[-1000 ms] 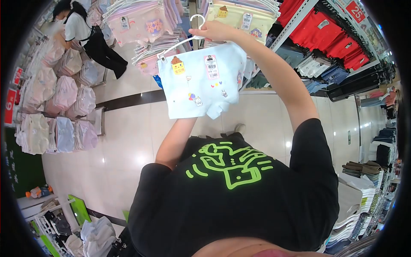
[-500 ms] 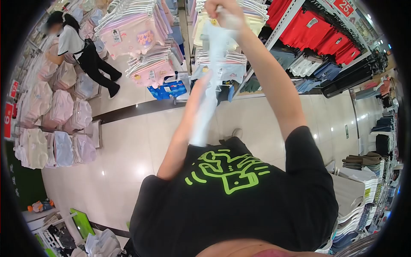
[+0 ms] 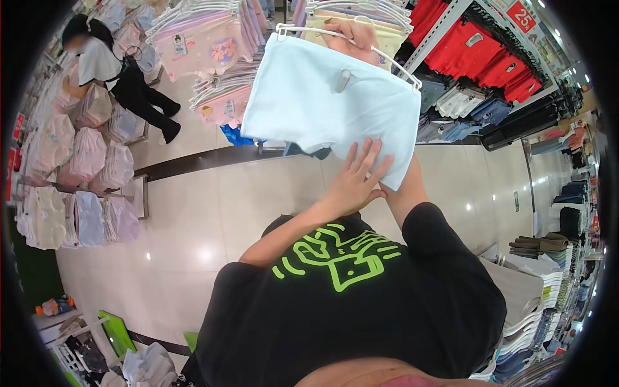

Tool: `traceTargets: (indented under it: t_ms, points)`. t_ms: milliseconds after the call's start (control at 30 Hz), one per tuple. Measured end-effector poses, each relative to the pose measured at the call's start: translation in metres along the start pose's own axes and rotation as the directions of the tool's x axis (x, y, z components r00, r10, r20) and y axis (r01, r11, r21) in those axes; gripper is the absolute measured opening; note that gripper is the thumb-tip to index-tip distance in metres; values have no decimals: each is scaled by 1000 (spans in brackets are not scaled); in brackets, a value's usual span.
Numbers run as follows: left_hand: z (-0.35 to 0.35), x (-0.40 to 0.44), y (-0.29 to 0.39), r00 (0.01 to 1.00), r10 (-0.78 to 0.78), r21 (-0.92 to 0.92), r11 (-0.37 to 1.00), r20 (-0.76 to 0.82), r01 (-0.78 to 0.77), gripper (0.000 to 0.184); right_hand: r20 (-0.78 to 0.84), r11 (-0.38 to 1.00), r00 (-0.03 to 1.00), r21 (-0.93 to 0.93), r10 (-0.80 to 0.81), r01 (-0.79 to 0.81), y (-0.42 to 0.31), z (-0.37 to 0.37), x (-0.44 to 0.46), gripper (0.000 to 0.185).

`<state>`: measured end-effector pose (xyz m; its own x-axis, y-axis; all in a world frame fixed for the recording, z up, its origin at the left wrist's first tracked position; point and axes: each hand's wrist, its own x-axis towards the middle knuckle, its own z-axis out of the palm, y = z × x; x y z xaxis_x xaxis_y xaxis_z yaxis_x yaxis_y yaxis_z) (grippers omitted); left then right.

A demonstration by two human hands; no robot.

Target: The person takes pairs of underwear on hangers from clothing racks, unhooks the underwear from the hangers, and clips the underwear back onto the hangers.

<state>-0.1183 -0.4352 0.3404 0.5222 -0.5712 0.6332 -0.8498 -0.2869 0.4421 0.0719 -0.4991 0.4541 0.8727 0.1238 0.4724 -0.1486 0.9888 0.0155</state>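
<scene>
A pair of light blue shorts [image 3: 296, 90] hangs spread out from a white hanger [image 3: 309, 29] in front of me. At the top, my right hand [image 3: 351, 37] is closed around the hanger bar; its forearm passes behind the fabric. My left hand [image 3: 358, 174] lies with fingers spread on the lower right leg of the shorts. A small grey tag or clip [image 3: 342, 80] sits on the fabric near the waist. Behind the shorts hang yellow garments [image 3: 387, 32] on white hangers, and pink printed shorts [image 3: 200, 51] hang to the left.
A rack of red shorts [image 3: 461, 55] stands at the upper right. Racks of pastel underwear [image 3: 90, 155] line the left, where a person [image 3: 122, 71] stands. Folded and hung clothes [image 3: 535, 284] are at the right. Tiled floor [image 3: 187, 226] lies between.
The shorts, earlier edge-on and blurred, now face me spread flat. My left hand has moved right and down onto the leg. My right hand keeps hold of the hanger.
</scene>
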Motion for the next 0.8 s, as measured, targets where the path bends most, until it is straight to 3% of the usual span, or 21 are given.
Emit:
traceTargets:
  t_ms: [67, 133, 167, 200, 233, 267, 300, 333, 367, 400, 467, 700, 800]
  points:
    - [-5, 1, -2, 1000, 6, 1, 1000, 21, -6, 83, -23, 999, 1000, 38, -3, 3, -1, -2, 2, 46]
    - [-13, 5, 1, 999, 24, -48, 999, 46, -22, 75, 60, 980, 985, -127, 165, -156, -5, 1, 4, 43]
    - [-17, 2, -10, 997, 60, -36, 997, -43, -62, 71, 61, 979, 984, -130, 166, -157, -8, 6, 7, 43]
    - [-21, -1, -28, 986, 99, -20, 995, -134, -102, 67, 56, 814, 975, -562, 216, -148, -13, 13, 12, 44]
    - [-21, 0, -46, 939, -69, -347, 936, -337, -56, 62, 29, 476, 966, -873, 258, -101, -16, 18, 17, 46]
    - [-21, 0, -65, 843, -290, -638, 766, -452, -79, 59, 28, 475, 966, -874, 259, -102, -8, 31, 16, 46]
    - [-27, -4, -84, 815, -425, -538, 826, -394, 171, 61, -68, 57, 992, -996, 103, -74, 7, 49, 9, 46]
    - [-30, -7, -105, 751, -558, -404, 815, -354, 415, 66, -89, -371, 993, -922, -78, -112, 15, 58, 2, 48]
    - [-1, -9, -159, 701, -470, -457, 860, -537, 226, 62, -20, -463, 1000, -886, 20, -8, 9, 38, 8, 52]
    - [25, -16, -201, 601, -384, -461, 887, -701, 28, 60, -27, -459, 999, -888, 22, -14, 14, 39, 6, 52]
    - [3, -75, -160, 598, -421, -503, 864, -682, 35, 60, -294, -840, 956, -523, 20, -143, 26, 45, 5, 50]
    - [3, -26, -125, 616, -573, -748, 663, -541, -40, 58, -326, -904, 943, -419, 66, -81, 3, -21, -3, 50]
    - [-3, -12, -115, 635, -624, -835, 547, -454, -60, 57, -263, -901, 964, -427, 38, -81, -3, -28, -5, 53]
